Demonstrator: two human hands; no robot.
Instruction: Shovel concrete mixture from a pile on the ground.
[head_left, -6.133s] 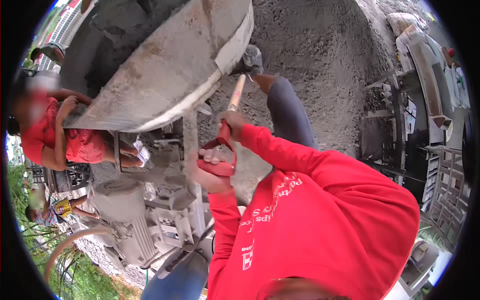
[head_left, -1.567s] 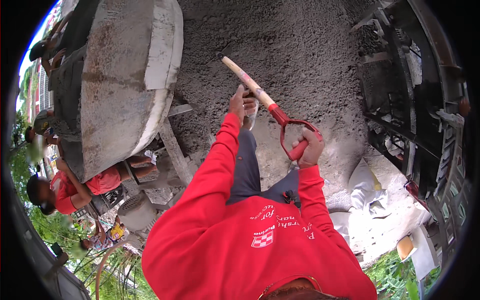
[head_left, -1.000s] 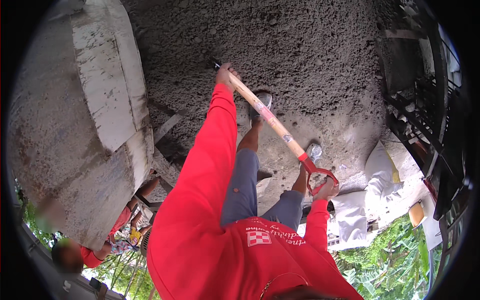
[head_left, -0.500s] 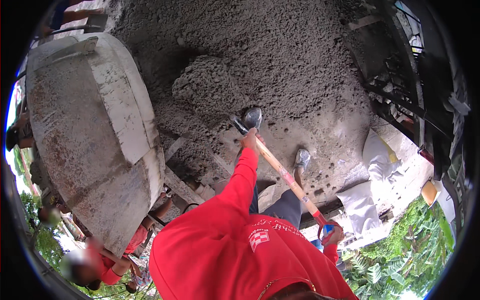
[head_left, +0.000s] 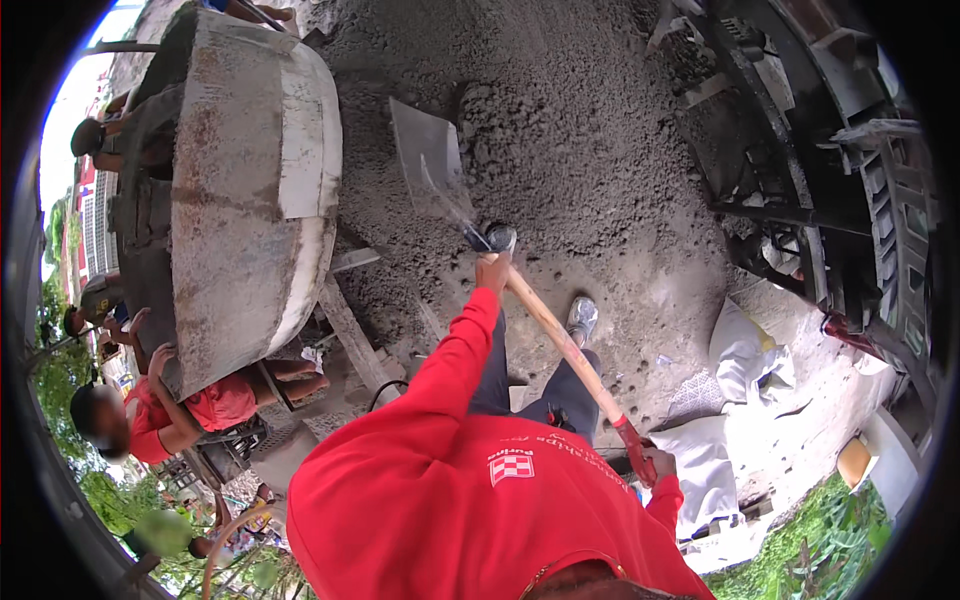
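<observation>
Shovel (head_left: 566, 345): slants across the front of the body, between both hands, blade end away from the wearer.
Left hand (head_left: 492, 271): fingers wrapped round the lower wooden shaft, close to the metal neck; a good spot for bearing weight.
Right hand (head_left: 659, 466): fingers appear clenched on the red handle (head_left: 632, 448), partly hidden; best kept as the steering and pushing end.
Blade (head_left: 428, 152): looks bare, just left of the damp grey mound (head_left: 512, 140); whether it touches the ground cannot be told. A low, flat entry at the mound's base should bite cleanest.
Left shoe (head_left: 500, 238): just beside the neck, so a swing there calls for care.
Right shoe (head_left: 582, 316): nearer the body; bent knees would spare the back.
Mixer drum (head_left: 240, 230): off to the left; wide sweeps should clear its rim.
</observation>
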